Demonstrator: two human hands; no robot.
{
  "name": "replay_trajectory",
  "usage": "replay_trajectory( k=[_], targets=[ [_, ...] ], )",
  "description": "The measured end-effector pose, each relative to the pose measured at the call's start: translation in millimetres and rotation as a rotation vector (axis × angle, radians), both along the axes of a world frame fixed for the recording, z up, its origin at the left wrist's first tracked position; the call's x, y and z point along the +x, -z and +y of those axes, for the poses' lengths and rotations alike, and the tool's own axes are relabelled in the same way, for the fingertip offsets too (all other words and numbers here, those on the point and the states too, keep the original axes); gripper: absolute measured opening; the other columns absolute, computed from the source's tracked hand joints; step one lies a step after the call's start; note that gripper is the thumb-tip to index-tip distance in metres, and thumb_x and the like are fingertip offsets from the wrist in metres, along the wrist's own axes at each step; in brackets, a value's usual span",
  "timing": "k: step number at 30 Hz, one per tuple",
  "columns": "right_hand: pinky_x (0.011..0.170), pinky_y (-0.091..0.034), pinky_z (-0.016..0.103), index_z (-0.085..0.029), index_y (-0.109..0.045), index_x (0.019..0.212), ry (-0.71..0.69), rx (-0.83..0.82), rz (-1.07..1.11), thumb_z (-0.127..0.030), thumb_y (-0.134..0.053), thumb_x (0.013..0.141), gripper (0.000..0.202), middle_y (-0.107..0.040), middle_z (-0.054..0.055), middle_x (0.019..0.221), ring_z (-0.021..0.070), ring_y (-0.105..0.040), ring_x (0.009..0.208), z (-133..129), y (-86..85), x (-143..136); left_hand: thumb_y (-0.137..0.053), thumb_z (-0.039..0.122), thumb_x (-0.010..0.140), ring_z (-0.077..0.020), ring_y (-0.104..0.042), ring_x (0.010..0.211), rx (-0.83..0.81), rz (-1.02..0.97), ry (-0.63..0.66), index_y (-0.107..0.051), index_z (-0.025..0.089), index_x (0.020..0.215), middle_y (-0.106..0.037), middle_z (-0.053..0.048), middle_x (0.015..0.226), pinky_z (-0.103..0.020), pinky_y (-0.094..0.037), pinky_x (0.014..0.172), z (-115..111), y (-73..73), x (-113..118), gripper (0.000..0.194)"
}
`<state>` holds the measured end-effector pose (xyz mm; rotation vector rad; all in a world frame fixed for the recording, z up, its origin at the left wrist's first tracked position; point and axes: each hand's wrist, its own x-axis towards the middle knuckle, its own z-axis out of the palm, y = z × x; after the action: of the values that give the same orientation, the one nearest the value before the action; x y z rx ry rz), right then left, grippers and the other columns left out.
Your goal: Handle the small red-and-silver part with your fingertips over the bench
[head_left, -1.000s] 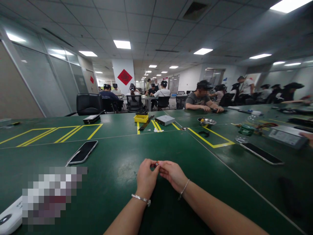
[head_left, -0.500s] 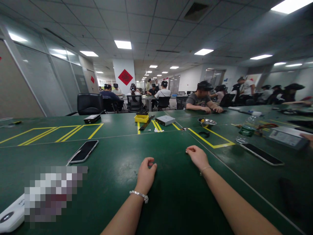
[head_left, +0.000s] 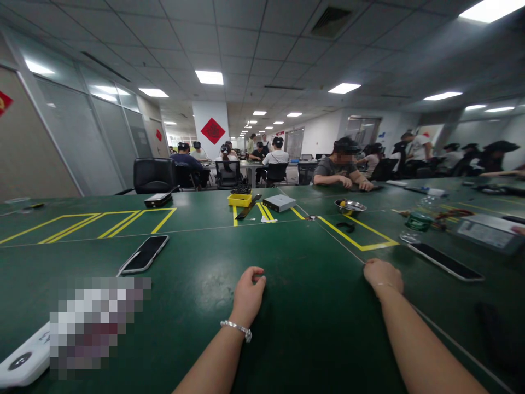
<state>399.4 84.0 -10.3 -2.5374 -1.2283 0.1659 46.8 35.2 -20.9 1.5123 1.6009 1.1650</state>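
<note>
My left hand rests on the green table, a silver bracelet round its wrist. Its fingers are loosely curled, with a gap between thumb and forefinger, and nothing shows in them. Farther right, my right hand is closed with the knuckles up, beside the seam in the tabletop. Its fingertips are turned away and anything between them is hidden. A yellow taped outline lies just beyond that hand. To its right is a dark-screened phone.
Another phone with a cable lies at left, behind a white device, partly pixelated. Farther back are a yellow bin, a grey metal box and a steel bowl. A bottle stands right. Across the table sits a person.
My right hand has moved right and slightly toward me, turning from a visible pinch to a closed shape with hidden fingertips. My left hand has stayed in nearly the same place.
</note>
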Motion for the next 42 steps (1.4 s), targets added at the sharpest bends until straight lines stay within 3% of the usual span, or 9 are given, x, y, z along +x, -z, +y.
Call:
replay_trajectory(
  k=[6,11,15,19,22,27,31,35,42],
  targets=[
    [0.082,-0.034,0.046,-0.013,-0.052,0.108,-0.034,0.231,-0.154,-0.026,-0.030,0.076,0.041,-0.045,0.018,0.115,0.0315,-0.038,0.107,1.5,-1.9,-22.5,-0.045,0.030,0.069,-0.0141,-0.054,0.076,0.016,0.028,0.013,-0.056,0.021,0.088,-0.060,-0.001,0.082,-0.026,-0.039,0.070,-2.6,-1.0,1.2,0.024],
    [0.097,-0.022,0.035,-0.011,-0.043,0.117,-0.600,0.381,-0.101,-0.027,-0.029,0.079,0.044,-0.043,0.011,0.121,0.0198,-0.032,0.115,-1.3,-11.4,-107.1,-0.045,0.030,0.071,-0.0155,-0.053,0.091,0.018,0.025,0.075,-0.055,0.025,0.095,-0.059,-0.002,0.097,-0.028,-0.038,0.078,-5.8,-1.7,1.9,0.027],
    [0.099,-0.018,0.035,-0.014,-0.037,0.123,-0.972,0.367,0.111,-0.036,-0.035,0.078,0.050,-0.036,0.008,0.129,0.0197,-0.025,0.120,-23.4,2.6,-185.5,-0.045,0.031,0.072,-0.0161,-0.048,0.101,0.072,0.045,0.116,-0.051,0.025,0.105,-0.055,-0.002,0.109,-0.029,-0.034,0.086,-3.9,2.9,4.9,0.034],
    [0.097,-0.019,0.039,-0.021,-0.045,0.117,-1.197,0.235,0.133,-0.038,-0.037,0.077,0.044,-0.039,0.006,0.127,0.0224,-0.026,0.120,-35.2,11.7,-214.1,-0.046,0.029,0.072,-0.0152,-0.051,0.095,0.045,0.046,0.127,-0.048,0.022,0.109,-0.056,-0.005,0.107,-0.027,-0.036,0.082,-1.5,5.6,7.5,0.038],
    [0.094,-0.024,0.038,-0.021,-0.050,0.110,-1.044,0.279,0.021,-0.035,-0.039,0.077,0.038,-0.047,0.008,0.118,0.0225,-0.035,0.112,-25.6,-0.6,-189.7,-0.045,0.031,0.071,-0.0154,-0.054,0.089,0.007,0.064,0.101,-0.047,0.021,0.110,-0.059,-0.006,0.100,-0.027,-0.038,0.079,-3.3,2.9,6.1,0.040],
    [0.080,-0.034,0.042,-0.011,-0.050,0.104,-0.384,0.244,-0.310,-0.032,-0.040,0.075,0.037,-0.048,0.020,0.104,0.0299,-0.043,0.099,-8.6,-25.2,-100.1,-0.044,0.036,0.072,-0.0158,-0.055,0.082,-0.022,0.081,0.096,-0.047,0.022,0.110,-0.061,-0.004,0.090,-0.027,-0.038,0.073,-6.0,0.2,2.9,0.041],
    [0.068,-0.040,0.042,-0.009,-0.047,0.105,-0.050,0.102,-0.281,-0.042,-0.037,0.073,0.047,-0.046,0.022,0.103,0.0345,-0.045,0.095,-8.1,-22.1,-46.7,-0.044,0.036,0.071,-0.0151,-0.055,0.077,-0.034,0.101,0.097,-0.049,0.023,0.107,-0.062,-0.002,0.085,-0.025,-0.038,0.067,-5.6,0.7,3.5,0.038],
    [0.066,-0.041,0.042,-0.010,-0.046,0.106,0.022,0.026,-0.195,-0.044,-0.034,0.073,0.048,-0.047,0.021,0.103,0.0340,-0.046,0.095,-3.1,-8.8,-28.6,-0.045,0.036,0.071,-0.0142,-0.055,0.073,-0.042,0.096,0.090,-0.050,0.022,0.106,-0.061,-0.003,0.083,-0.024,-0.037,0.065,-6.2,-0.8,3.9,0.038],
    [0.065,-0.042,0.040,-0.009,-0.054,0.098,-0.077,0.032,-0.210,-0.020,-0.025,0.076,0.038,-0.052,0.020,0.100,0.0301,-0.049,0.091,-0.1,-3.4,-22.4,-0.044,0.035,0.071,-0.0136,-0.055,0.068,-0.054,0.098,0.102,-0.052,0.022,0.102,-0.061,-0.001,0.078,-0.024,-0.037,0.062,-8.0,-4.7,3.6,0.035]
  ],
)
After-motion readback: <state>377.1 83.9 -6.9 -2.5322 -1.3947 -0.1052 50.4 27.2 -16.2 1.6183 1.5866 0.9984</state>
